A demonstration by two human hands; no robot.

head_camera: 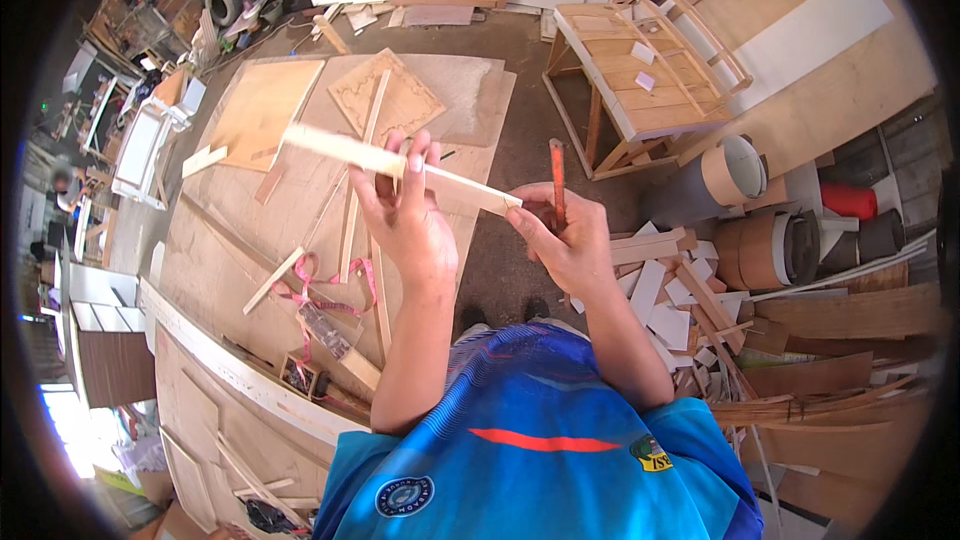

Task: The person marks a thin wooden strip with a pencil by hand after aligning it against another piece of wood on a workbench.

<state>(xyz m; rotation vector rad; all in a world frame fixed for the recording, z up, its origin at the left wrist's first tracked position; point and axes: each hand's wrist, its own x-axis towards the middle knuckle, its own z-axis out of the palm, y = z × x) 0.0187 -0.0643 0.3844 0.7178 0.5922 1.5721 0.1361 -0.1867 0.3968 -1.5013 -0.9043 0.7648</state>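
My left hand (409, 214) grips a narrow pale wood strip (470, 190) near its middle, fingers wrapped around it from below. The strip's far end, at the left, is blurred. My right hand (562, 232) pinches the strip's right end between thumb and finger. A reddish-orange pencil (557, 180) stands upright among the fingers of that same hand. Beneath the hands, a plywood-topped work table (472, 165) carries a square wood panel with a wavy drawn outline (386, 94), thin wood strips (281, 281) and a pink measuring tape (367, 285).
A wooden frame table (637, 75) stands at the upper right. Wood offcuts (660, 300) lie heaped on the floor to the right, beside rolled sheets (757, 249). A long white-edged board (247, 367) runs along the lower left. Another person (67, 187) is far left.
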